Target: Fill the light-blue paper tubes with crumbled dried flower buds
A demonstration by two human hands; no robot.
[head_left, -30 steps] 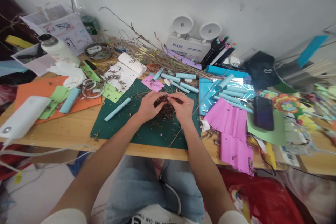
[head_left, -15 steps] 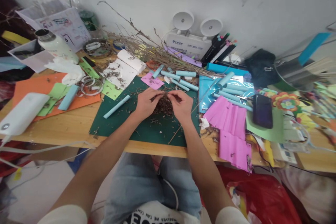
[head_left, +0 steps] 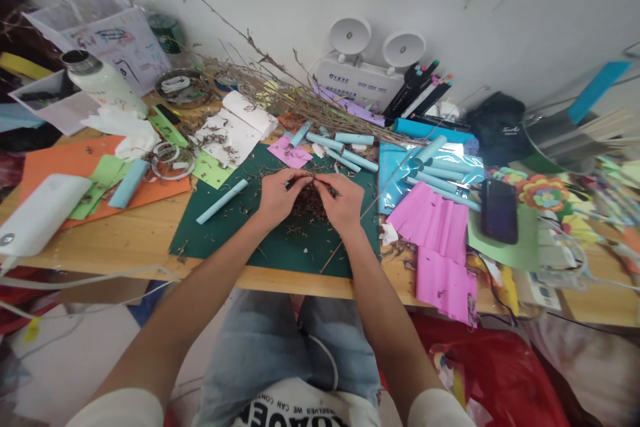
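Note:
Over a dark green mat [head_left: 220, 240] my left hand [head_left: 281, 197] and my right hand [head_left: 342, 197] meet, thumb and fingertips pinched. What they pinch is too small to make out; it may be a bit of dried plant. Just beneath the fingers lies a heap of dry brown plant bits [head_left: 310, 207], partly hidden by the hands. A pale blue paper tube [head_left: 222, 201] lies on the mat left of my left hand. Several more blue tubes [head_left: 345, 150] lie beyond the fingers, next to a pink paper piece [head_left: 289, 151]. A thin dry stalk [head_left: 367, 213] slants past my right hand.
Dry twigs [head_left: 300, 97] lie along the wall by a white twin-lamp light [head_left: 357, 80]. At right are crumpled pink paper [head_left: 440, 227], a black phone [head_left: 499, 211] and a blue packet [head_left: 393, 180]. A white power bank [head_left: 45, 213] and an open bottle [head_left: 107, 83] stand left.
My right hand has shifted slightly left, so the fingertips of both hands now come together. The whole view has moved a little.

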